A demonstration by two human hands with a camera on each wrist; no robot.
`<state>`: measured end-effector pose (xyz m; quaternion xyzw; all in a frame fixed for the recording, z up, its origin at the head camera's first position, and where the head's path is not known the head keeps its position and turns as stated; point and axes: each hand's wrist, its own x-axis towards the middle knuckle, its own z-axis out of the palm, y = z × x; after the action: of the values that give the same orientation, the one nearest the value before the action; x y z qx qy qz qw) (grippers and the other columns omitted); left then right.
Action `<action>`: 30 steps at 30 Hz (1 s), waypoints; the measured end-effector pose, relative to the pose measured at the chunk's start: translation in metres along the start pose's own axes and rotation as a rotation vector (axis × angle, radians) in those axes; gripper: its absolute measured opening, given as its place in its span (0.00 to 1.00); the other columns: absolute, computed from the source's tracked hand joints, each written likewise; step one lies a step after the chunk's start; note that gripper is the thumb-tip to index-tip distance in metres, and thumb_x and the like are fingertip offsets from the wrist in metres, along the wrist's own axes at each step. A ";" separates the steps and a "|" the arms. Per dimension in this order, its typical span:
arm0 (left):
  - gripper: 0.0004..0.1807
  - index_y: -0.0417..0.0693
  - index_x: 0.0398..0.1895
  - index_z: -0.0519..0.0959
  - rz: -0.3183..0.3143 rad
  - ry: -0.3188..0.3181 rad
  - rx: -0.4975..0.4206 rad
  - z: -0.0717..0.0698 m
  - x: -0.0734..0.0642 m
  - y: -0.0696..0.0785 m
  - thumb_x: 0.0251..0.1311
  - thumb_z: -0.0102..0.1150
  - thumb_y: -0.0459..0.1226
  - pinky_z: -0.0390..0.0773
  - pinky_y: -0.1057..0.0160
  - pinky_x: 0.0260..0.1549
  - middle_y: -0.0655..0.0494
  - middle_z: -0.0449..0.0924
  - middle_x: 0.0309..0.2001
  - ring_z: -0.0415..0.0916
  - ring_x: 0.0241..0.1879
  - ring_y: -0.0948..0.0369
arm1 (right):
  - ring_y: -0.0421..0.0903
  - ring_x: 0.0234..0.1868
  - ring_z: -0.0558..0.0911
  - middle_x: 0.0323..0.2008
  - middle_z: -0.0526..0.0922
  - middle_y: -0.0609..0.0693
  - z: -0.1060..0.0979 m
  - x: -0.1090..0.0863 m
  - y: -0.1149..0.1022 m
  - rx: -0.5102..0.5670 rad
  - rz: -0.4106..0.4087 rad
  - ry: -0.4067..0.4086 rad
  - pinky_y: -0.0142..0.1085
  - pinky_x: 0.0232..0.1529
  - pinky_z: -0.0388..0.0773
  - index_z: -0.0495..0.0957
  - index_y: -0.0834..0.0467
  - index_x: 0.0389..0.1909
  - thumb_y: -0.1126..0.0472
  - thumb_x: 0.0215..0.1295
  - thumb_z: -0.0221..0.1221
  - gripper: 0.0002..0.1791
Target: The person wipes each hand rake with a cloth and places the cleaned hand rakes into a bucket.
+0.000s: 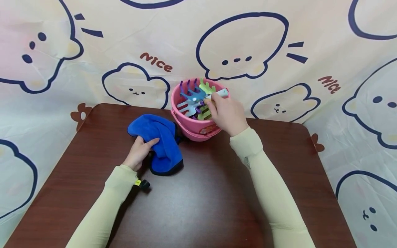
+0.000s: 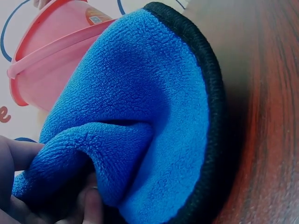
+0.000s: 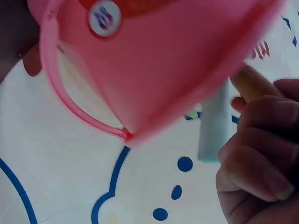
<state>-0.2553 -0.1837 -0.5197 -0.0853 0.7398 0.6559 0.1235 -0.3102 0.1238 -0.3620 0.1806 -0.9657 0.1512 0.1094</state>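
My left hand (image 1: 138, 153) pinches a blue cloth (image 1: 164, 148) with black edging, its thumb on top of a fold. The left wrist view shows the cloth's plush surface bunched between the fingers (image 2: 91, 205). Over the right rim of a pink bucket (image 1: 198, 133), my right hand (image 1: 230, 114) holds a tan, stick-like handle (image 3: 254, 85) in curled fingers; its far end is hidden behind the bucket wall. A pale blue handle (image 3: 215, 126) juts out beside that hand. Inside the bucket are a blue toy rake (image 1: 197, 94), a pale blue fork (image 1: 190, 107) and green pieces (image 1: 205, 85).
The bucket stands at the back of a dark brown wooden table (image 1: 198, 206), close to a cartoon-printed curtain (image 1: 242, 41). Its pink carrying handle (image 3: 70, 105) hangs down along the outside. A small black device (image 1: 144, 185) is strapped at the left wrist.
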 end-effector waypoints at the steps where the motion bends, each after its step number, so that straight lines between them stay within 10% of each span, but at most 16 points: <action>1: 0.19 0.51 0.56 0.66 0.005 -0.001 0.001 -0.001 0.000 0.000 0.73 0.60 0.48 0.76 0.61 0.49 0.65 0.78 0.38 0.79 0.38 0.67 | 0.48 0.24 0.75 0.22 0.77 0.51 -0.002 0.002 -0.001 0.008 0.000 0.007 0.39 0.26 0.73 0.77 0.55 0.44 0.45 0.78 0.54 0.16; 8: 0.14 0.47 0.44 0.71 -0.011 -0.008 -0.029 -0.005 0.004 -0.006 0.73 0.61 0.47 0.79 0.67 0.43 0.68 0.77 0.29 0.79 0.33 0.68 | 0.49 0.30 0.76 0.25 0.80 0.52 -0.004 0.015 -0.001 0.033 0.038 -0.064 0.39 0.30 0.74 0.79 0.55 0.49 0.43 0.76 0.57 0.19; 14: 0.33 0.37 0.65 0.66 -0.051 -0.044 -0.016 -0.017 0.010 -0.010 0.73 0.59 0.53 0.85 0.63 0.51 0.53 0.80 0.55 0.84 0.43 0.70 | 0.54 0.53 0.81 0.57 0.85 0.55 0.000 0.016 0.007 0.112 0.153 -0.102 0.46 0.49 0.85 0.73 0.52 0.69 0.37 0.71 0.59 0.33; 19: 0.47 0.35 0.74 0.60 -0.078 -0.013 0.119 -0.037 0.012 -0.006 0.70 0.54 0.64 0.87 0.61 0.46 0.42 0.80 0.56 0.86 0.38 0.64 | 0.54 0.55 0.81 0.61 0.83 0.54 0.001 0.005 0.015 0.186 0.177 -0.033 0.48 0.51 0.85 0.73 0.51 0.71 0.33 0.70 0.59 0.37; 24: 0.47 0.31 0.64 0.65 -0.057 0.111 0.319 -0.059 0.006 -0.002 0.69 0.46 0.69 0.86 0.54 0.49 0.35 0.83 0.50 0.88 0.40 0.51 | 0.50 0.42 0.82 0.50 0.86 0.52 0.006 -0.011 0.024 0.168 0.126 0.095 0.44 0.41 0.85 0.75 0.51 0.68 0.35 0.72 0.58 0.33; 30: 0.46 0.47 0.80 0.56 0.129 0.420 0.595 -0.083 -0.005 0.015 0.72 0.40 0.69 0.63 0.29 0.62 0.35 0.66 0.73 0.67 0.68 0.35 | 0.53 0.37 0.82 0.45 0.82 0.56 0.008 -0.032 0.055 0.170 0.109 0.300 0.46 0.34 0.80 0.73 0.52 0.71 0.38 0.75 0.53 0.32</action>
<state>-0.2608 -0.2645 -0.4947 -0.1317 0.9112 0.3867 -0.0532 -0.3039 0.1802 -0.3920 0.1120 -0.9307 0.2632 0.2281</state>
